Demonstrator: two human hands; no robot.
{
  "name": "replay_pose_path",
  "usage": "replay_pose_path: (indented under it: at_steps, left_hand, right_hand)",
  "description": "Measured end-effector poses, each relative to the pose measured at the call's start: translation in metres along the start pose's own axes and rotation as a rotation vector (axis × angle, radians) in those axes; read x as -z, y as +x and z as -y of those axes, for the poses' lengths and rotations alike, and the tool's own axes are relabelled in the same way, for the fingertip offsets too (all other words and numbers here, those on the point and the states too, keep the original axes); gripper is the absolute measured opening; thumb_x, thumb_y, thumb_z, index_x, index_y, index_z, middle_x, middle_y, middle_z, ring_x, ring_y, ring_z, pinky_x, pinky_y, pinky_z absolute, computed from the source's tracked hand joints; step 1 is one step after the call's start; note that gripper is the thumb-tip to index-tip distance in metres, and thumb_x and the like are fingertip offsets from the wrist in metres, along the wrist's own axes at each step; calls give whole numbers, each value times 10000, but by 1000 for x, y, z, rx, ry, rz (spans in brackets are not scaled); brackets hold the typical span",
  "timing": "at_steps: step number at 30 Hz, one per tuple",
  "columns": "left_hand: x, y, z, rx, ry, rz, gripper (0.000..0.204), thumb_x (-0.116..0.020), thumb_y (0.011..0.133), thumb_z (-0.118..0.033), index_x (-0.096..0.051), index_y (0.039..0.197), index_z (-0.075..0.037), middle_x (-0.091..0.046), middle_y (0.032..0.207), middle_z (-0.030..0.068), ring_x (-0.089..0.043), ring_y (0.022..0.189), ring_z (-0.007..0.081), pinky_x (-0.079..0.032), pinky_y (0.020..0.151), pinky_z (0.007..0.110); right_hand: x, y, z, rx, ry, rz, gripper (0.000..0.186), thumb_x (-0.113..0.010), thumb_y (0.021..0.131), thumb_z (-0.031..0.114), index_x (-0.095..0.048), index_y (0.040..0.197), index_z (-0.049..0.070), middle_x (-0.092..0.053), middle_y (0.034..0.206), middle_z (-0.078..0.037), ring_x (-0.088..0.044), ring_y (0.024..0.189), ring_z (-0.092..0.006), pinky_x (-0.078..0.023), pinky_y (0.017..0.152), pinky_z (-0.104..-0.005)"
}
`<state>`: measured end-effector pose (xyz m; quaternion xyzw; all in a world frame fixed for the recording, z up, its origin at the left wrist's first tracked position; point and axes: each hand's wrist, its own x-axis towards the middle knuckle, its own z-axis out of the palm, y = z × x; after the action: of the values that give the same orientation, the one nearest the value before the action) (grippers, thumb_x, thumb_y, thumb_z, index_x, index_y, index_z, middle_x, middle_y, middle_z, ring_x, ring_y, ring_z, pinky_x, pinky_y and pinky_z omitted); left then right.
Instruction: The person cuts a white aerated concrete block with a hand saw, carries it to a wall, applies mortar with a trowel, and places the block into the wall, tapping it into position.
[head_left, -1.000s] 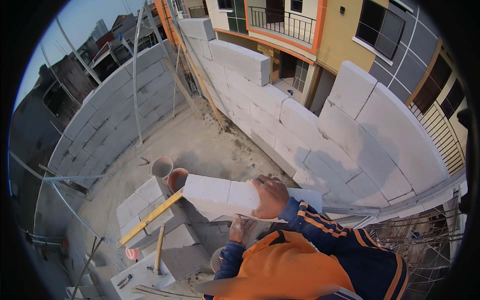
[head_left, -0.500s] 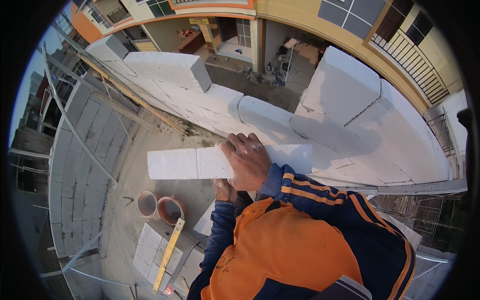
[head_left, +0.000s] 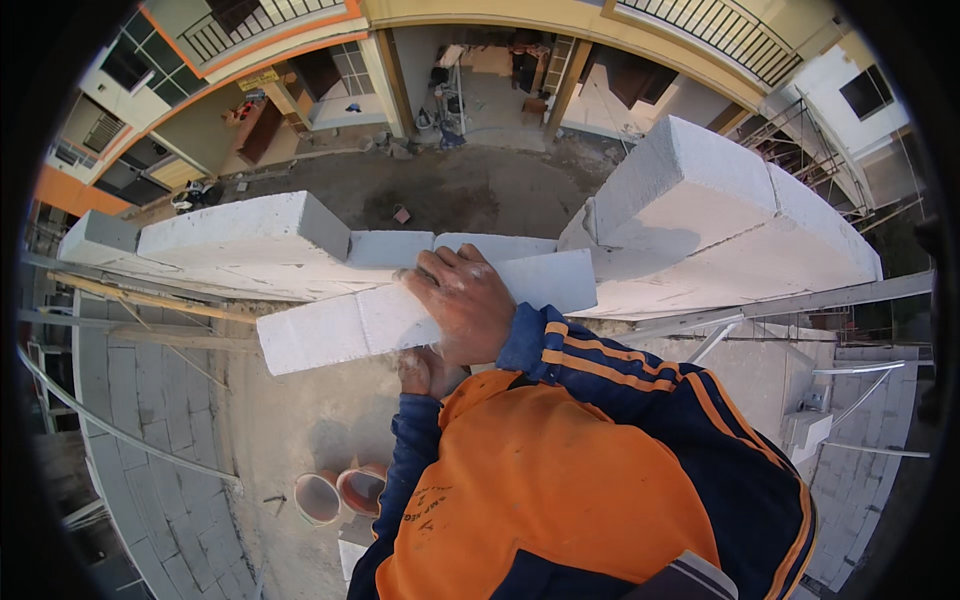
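Observation:
A long white aerated block (head_left: 310,332) is held at chest height, slightly tilted, in front of a block wall (head_left: 700,270). My right hand (head_left: 460,300) grips it over the top, fingers curled on the far edge. My left hand (head_left: 420,372) is underneath at the near side, partly hidden by the block, supporting it. Beyond the held block, the wall has a lower section (head_left: 385,248) between a raised block (head_left: 240,220) on the left and a taller stepped part (head_left: 680,180) on the right.
Two buckets (head_left: 317,497) stand on the concrete floor (head_left: 260,430) below. Wooden and metal poles (head_left: 160,305) lean along the left. A metal rail (head_left: 850,295) runs at right. A ground-level yard (head_left: 480,180) and building lie beyond the wall.
My view and body have turned toward the wall. The held block has risen and moved toward the wall's lower section, with both hands still on it.

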<state>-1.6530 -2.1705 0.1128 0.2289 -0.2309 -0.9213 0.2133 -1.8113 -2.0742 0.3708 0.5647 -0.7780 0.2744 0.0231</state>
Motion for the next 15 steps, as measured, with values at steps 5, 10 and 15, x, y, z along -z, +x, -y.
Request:
replay_pose_path:
  at_steps: [5, 10, 15]
  left_hand:
    - [8, 44, -10, 140, 96, 119, 427, -446, 1083, -243, -406, 1479, -88, -491, 1468, 99, -467, 1361, 289, -410, 1139, 463]
    - [4, 60, -8, 276, -225, 335, 479, -506, 1069, -224, -365, 1518, -134, -454, 1493, 78, -472, 1358, 284, -396, 1167, 455]
    - [-27, 55, -22, 355, 14, 174, 595, -546, 1054, -332, -292, 1560, -146, -365, 1577, 81, -391, 1436, 301, -350, 1198, 468]
  right_hand:
    - [-5, 23, -18, -111, -24, -22, 731, -795, 507, 175, -607, 1199, 33, -607, 1075, -147, -596, 1053, -310, -439, 897, -429]
    - [2, 39, -29, -270, -98, 48, 688, -789, 536, 135, -608, 1190, 24, -594, 1080, -153, -589, 1051, -337, -437, 903, -440]
    - [7, 49, -30, -272, -101, 111, 692, -795, 528, 141, -595, 1179, 17, -578, 1060, -148, -582, 1050, -350, -435, 893, -452]
